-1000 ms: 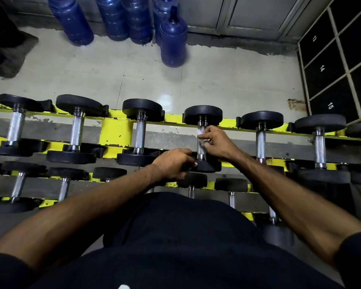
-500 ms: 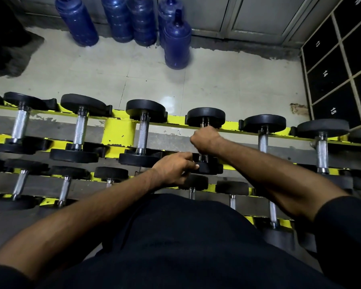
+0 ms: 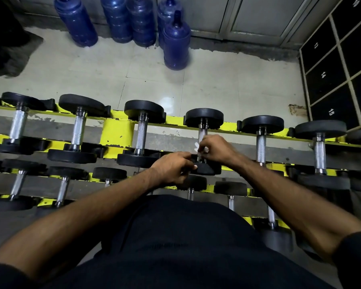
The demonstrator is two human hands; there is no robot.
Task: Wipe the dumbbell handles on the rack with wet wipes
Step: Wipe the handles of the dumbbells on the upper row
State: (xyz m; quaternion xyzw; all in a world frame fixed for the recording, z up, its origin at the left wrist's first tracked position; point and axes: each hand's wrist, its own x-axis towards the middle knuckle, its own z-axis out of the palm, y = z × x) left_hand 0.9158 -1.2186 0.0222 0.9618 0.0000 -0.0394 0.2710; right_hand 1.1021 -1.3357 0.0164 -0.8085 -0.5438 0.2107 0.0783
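Yellow rack (image 3: pixel 117 132), right hand (image 3: pixel 216 149) around dumbbell handle (image 3: pixel 202 133)

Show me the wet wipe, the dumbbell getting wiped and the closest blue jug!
wet wipe (image 3: pixel 197 145): head view, on its white corner sticking out.
dumbbell (image 3: pixel 204 118): head view, on its far black weight head.
blue water jug (image 3: pixel 176 42): head view, middle of its body.

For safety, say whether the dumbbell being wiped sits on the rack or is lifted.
On the rack: dumbbell heads rest on its yellow rails; right hand wraps the handle.
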